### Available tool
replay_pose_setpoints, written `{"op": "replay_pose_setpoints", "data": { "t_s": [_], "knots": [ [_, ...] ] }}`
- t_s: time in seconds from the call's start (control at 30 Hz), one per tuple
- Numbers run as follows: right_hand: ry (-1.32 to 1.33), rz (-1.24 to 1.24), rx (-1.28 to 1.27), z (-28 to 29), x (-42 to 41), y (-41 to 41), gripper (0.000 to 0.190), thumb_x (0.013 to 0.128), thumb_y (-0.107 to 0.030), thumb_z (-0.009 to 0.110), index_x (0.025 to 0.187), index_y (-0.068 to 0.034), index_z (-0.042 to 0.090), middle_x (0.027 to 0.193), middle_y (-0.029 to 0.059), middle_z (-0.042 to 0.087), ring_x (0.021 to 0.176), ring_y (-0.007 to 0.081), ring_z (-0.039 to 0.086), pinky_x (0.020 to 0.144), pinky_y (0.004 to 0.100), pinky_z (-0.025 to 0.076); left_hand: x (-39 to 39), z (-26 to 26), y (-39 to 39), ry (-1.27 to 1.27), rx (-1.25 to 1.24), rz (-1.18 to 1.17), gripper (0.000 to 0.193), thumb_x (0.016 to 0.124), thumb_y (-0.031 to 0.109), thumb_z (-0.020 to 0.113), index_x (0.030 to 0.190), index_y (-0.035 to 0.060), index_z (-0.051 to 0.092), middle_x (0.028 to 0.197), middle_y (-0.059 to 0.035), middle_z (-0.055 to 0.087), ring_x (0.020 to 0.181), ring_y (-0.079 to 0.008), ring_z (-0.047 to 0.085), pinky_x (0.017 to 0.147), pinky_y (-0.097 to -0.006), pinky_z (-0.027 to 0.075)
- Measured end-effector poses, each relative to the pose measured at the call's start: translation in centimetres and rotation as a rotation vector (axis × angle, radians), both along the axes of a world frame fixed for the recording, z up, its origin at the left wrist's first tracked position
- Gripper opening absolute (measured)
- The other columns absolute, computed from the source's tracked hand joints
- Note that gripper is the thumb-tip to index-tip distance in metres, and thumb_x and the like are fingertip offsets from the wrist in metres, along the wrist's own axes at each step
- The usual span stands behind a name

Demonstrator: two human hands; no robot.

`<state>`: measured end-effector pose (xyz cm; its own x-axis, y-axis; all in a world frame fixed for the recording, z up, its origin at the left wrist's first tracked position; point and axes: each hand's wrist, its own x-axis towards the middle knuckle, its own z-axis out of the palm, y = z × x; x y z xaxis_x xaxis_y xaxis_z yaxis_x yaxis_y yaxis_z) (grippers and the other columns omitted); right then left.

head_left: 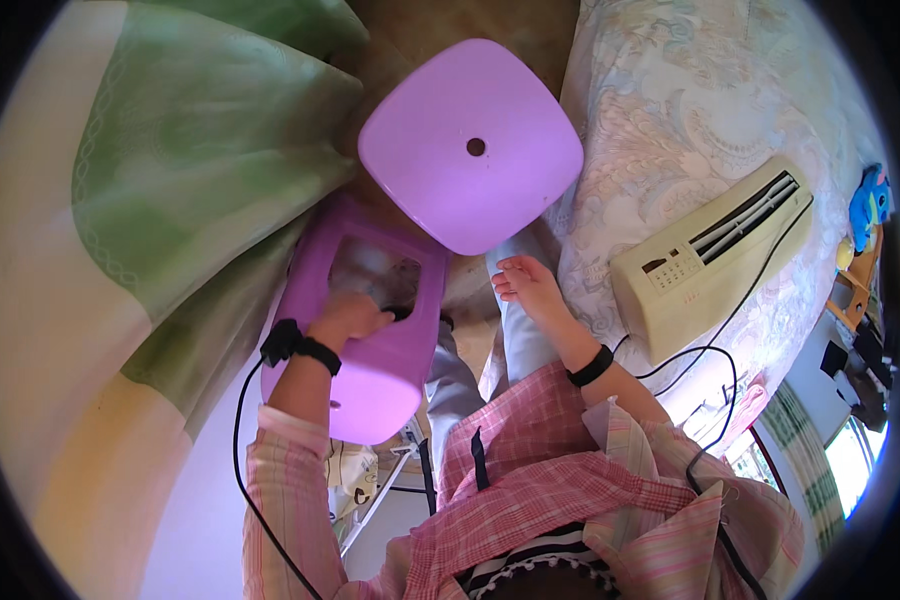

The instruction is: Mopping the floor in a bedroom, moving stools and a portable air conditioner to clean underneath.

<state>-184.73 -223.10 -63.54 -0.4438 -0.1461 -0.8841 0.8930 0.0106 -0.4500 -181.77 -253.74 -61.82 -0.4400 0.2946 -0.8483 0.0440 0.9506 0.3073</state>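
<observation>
Two purple plastic stools are before me. One stool (pixel 470 97) stands upright at the top centre, its square seat with a round hole facing up. The other stool (pixel 390 375) is tilted at the left, its side with a large opening turned up. My left hand (pixel 352 315) is at the lower edge of that opening, its fingers curled on the stool's frame and partly hidden. My right hand (pixel 525 285) is empty, fingers loosely bent, above my leg and just below the upright stool's seat. Both wrists wear black bands with cables near them.
A green and cream curtain (pixel 195 157) hangs at the left. On the right, a patterned cloth cover (pixel 630 97) bears a beige plastic appliance (pixel 667 300) with a slotted vent. A blue plush toy (pixel 868 206) is at the far right. A white metal frame (pixel 379 499) stands below.
</observation>
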Motion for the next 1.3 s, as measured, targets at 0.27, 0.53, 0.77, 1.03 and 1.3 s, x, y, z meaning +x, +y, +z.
{"op": "replay_pose_setpoints", "data": {
  "t_s": [0.27,0.53,0.77,1.03,1.3],
  "knots": [
    [-0.097,-0.375,-0.063,-1.1,-3.7,-0.1,0.057,0.085,-0.045,0.055,0.118,-0.001,0.042,0.108,0.0120,0.053,0.090,0.0185,0.056,0.073,0.0327,0.050,-7.6,-6.8,0.4,-0.198,-0.050,0.193,0.053,0.083,0.049,0.044,0.093,0.0010,0.065,0.096,-0.0192,0.062,0.095,-0.0326,0.058,0.083,-0.0386,0.043],
    [0.022,-0.414,-0.081,-3.6,-8.4,-2.2,0.070,0.081,-0.051,0.058,0.130,-0.015,0.023,0.108,0.0051,0.049,0.092,0.0153,0.054,0.066,0.0275,0.047,-9.8,-7.5,0.7,-0.049,-0.112,0.084,0.048,0.085,0.044,0.040,0.096,0.0042,0.065,0.100,-0.0176,0.062,0.098,-0.0326,0.057,0.088,-0.0448,0.038],
    [0.125,-0.287,0.046,-4.8,-17.8,-4.4,0.063,0.082,-0.049,0.055,0.128,-0.012,0.030,0.100,0.0069,0.056,0.076,0.0131,0.060,0.054,0.0249,0.050,-14.8,-8.8,-5.3,0.083,-0.206,0.177,0.040,0.084,0.038,0.046,0.093,0.0037,0.065,0.101,-0.0197,0.060,0.094,-0.0366,0.056,0.085,-0.0410,0.042],
    [0.278,0.081,0.024,-7.1,-32.4,-7.4,0.094,0.071,-0.059,0.060,0.135,-0.004,0.019,0.127,0.0179,0.041,0.106,0.0317,0.050,0.075,0.0426,0.050,-17.8,-9.2,-9.7,0.026,-0.060,0.700,0.036,0.084,0.033,0.051,0.091,0.0006,0.064,0.096,-0.0215,0.061,0.089,-0.0345,0.058,0.081,-0.0369,0.044],
    [0.394,0.105,0.087,-6.3,-34.6,-8.9,0.087,0.075,-0.058,0.057,0.132,-0.001,0.026,0.120,0.0176,0.045,0.097,0.0276,0.054,0.074,0.0370,0.050,-18.6,-6.0,-8.5,0.571,0.096,0.921,0.041,0.082,0.025,0.057,0.119,0.0080,0.049,0.103,-0.0166,0.060,0.087,-0.0256,0.058,0.077,-0.0332,0.046]
  ]
}}
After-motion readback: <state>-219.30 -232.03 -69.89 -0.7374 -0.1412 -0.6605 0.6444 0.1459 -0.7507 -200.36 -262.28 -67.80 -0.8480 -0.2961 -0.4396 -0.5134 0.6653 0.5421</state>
